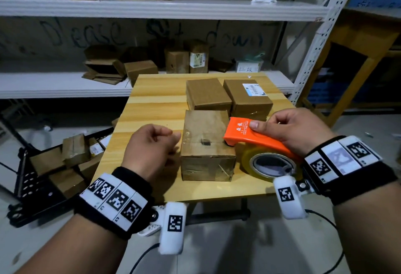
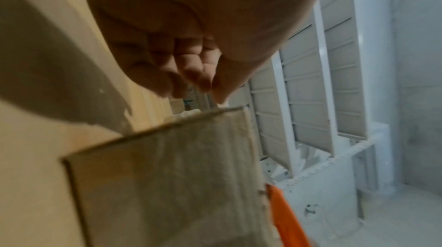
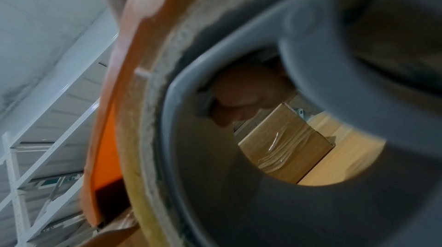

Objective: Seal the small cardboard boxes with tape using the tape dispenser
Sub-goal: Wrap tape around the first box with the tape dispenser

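Observation:
Three small cardboard boxes stand on the wooden table (image 1: 152, 104). The nearest box (image 1: 206, 143) has a small dark hole in its top. My right hand (image 1: 271, 128) grips the orange tape dispenser (image 1: 256, 138), whose nose lies on that box's right top edge. The yellowish tape roll (image 1: 269, 163) hangs beside the box's right side. My left hand (image 1: 152, 143) is by the box's left side with its fingers curled, holding nothing. In the left wrist view the curled fingers (image 2: 191, 73) hover just off the box (image 2: 167, 185) edge, with the dispenser (image 2: 284, 217) behind.
Two more boxes stand behind, a plain one (image 1: 207, 93) and a labelled one (image 1: 247, 98) with tape on its near side. White metal shelves (image 1: 65, 85) behind the table hold several cartons. A black cart (image 1: 43, 176) of boxes is at the lower left.

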Available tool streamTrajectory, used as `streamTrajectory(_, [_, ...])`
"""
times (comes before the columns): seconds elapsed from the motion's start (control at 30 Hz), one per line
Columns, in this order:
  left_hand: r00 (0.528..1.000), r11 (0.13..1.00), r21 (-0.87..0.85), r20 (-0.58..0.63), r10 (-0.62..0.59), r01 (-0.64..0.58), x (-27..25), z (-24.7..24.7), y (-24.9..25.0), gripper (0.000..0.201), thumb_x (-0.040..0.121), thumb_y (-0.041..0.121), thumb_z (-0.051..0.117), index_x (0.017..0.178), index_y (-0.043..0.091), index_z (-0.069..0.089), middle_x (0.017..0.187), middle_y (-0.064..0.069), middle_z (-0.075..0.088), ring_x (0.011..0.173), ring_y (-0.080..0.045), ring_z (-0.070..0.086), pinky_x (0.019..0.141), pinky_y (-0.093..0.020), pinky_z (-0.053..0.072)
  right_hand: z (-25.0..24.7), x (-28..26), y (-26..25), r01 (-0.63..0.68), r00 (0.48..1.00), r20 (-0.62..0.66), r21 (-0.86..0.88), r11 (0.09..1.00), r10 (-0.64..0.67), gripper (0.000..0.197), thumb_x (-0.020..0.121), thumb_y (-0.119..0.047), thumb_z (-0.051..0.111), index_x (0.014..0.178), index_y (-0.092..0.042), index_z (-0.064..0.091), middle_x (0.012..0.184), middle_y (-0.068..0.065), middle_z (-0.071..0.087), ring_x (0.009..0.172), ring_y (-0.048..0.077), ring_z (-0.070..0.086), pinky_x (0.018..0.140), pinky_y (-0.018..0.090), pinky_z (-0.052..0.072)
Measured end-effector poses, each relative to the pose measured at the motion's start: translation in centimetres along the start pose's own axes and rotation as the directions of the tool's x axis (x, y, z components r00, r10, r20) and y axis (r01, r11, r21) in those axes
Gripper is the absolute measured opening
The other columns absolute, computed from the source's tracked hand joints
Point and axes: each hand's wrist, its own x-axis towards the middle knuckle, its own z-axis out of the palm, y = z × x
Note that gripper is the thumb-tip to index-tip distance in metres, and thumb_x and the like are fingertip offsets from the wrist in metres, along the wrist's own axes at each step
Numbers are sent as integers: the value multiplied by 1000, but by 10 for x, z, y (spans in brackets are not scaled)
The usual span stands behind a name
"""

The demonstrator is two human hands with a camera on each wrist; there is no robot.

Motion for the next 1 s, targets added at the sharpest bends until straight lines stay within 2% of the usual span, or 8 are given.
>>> streamTrajectory(0.1, [996, 995, -96, 88, 20, -12, -5, 15, 6, 51, 91, 45, 74, 132, 18, 63, 122, 0, 71, 103, -15, 70, 73, -29, 55, 1, 1, 0, 12, 1000, -12, -19, 1000, -12, 58, 67, -72, 80, 72, -15, 71, 64, -3, 73, 62, 17, 71, 64, 33, 52])
streamTrajectory(0.17, [986, 996, -95, 169, 10, 6, -8, 26, 4, 56, 92, 47, 72, 139, 20, 60, 122, 1, 74, 98, -14, 74, 72, -27, 59, 2, 0, 0, 13, 1000, -11, -12, 1000, -13, 58, 66, -73, 79, 72, -16, 71, 65, -2, 73, 63, 18, 71, 65, 34, 53])
streamTrajectory(0.33, [983, 997, -66, 177, 42, -31, -5, 35, -7, 15, 102, 28, 65, 115, 26, 72, 103, -2, 81, 99, -28, 76, 93, -51, 60, 4, -4, 0, 19, 1000, -5, 4, 1000, -19, 55, 68, -69, 80, 74, -15, 72, 69, -3, 75, 66, 16, 73, 66, 33, 53])
streamTrajectory(0.47, [981, 993, -117, 194, 18, 5, -2, 31, -4, 16, 102, 16, 63, 112, 14, 75, 99, -12, 81, 96, -37, 75, 87, -47, 60, 2, -6, 0, 20, 999, 42, 11, 1000, -21, 54, 69, -68, 80, 79, -15, 74, 70, -6, 77, 59, 8, 73, 64, 30, 53])
streamTrajectory(0.63, [975, 994, -107, 220, 33, -10, -3, 32, -3, 13, 102, 13, 62, 105, 19, 74, 91, -7, 81, 76, -19, 77, 62, -28, 58, -7, -8, 2, 21, 995, 102, -27, 999, -19, 56, 65, -71, 77, 82, -18, 75, 72, -8, 77, 60, 8, 74, 63, 28, 52])
streamTrajectory(0.77, [974, 996, -92, 226, 22, -2, -4, 31, -1, 12, 101, 16, 64, 104, 22, 73, 91, -4, 82, 82, -22, 77, 75, -36, 60, -12, -9, 7, 32, 993, 112, -48, 998, -26, 63, 60, -75, 75, 82, -16, 75, 74, -6, 78, 64, 11, 75, 62, 26, 52])
streamTrajectory(0.9, [977, 996, -92, 211, 10, 9, -4, 32, -1, 12, 101, 17, 65, 106, 22, 74, 94, -5, 82, 90, -28, 77, 80, -42, 61, -18, -12, 9, 2, 989, 149, -25, 1000, 2, 55, 69, -64, 79, 87, -12, 75, 76, -3, 80, 63, 12, 76, 53, 19, 53])
streamTrajectory(1.0, [978, 992, -120, 210, 2, 24, -3, 32, -4, 13, 101, 16, 64, 108, 19, 75, 97, -10, 81, 94, -34, 76, 88, -49, 61, -23, -13, 12, 0, 988, 157, -34, 999, 5, 62, 59, -68, 77, 85, -12, 75, 77, -2, 80, 66, 15, 77, 66, 31, 59])
